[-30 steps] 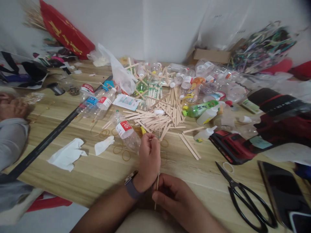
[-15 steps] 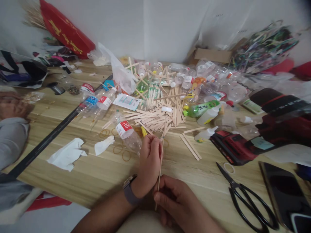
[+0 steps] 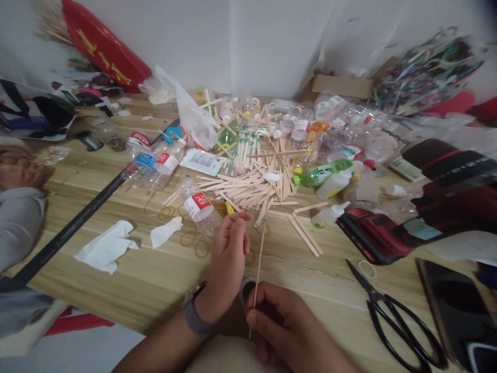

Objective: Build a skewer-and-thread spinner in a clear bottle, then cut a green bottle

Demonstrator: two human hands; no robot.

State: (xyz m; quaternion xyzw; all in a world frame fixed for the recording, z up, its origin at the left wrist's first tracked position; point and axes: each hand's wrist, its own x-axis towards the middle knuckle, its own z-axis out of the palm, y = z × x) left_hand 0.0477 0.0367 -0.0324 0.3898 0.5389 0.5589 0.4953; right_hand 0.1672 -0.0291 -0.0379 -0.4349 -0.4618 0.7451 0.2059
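Note:
My right hand [image 3: 283, 321], near the bottom centre, is closed around the lower part of a thin wooden stick [image 3: 259, 259], pinched between thumb and fingers. The stick stands tilted, its upper end leaning away toward a pile of flat craft sticks [image 3: 248, 191]. My left hand [image 3: 229, 254], with a watch on the wrist, is just left of the stick and apart from it. Its index finger is stretched out and the other fingers curl loosely; I see nothing in them. Partly behind my right hand is a grey-white ring-shaped thing [image 3: 246, 290]. Beyond my left hand lies a clear plastic bottle [image 3: 200, 204].
Black scissors [image 3: 388, 311], a phone [image 3: 454, 305] and a red-black power drill [image 3: 392, 233] lie on the right. Several bottles and glue bottles [image 3: 330, 215] crowd the back. Crumpled tissues [image 3: 108, 246] and rubber bands [image 3: 189, 238] are left. Another person's hands [image 3: 19, 168] rest at the left edge.
My left hand has let go of the stick's upper part and shifted left. My right hand has kept its hold, and the stick's top leans slightly further right.

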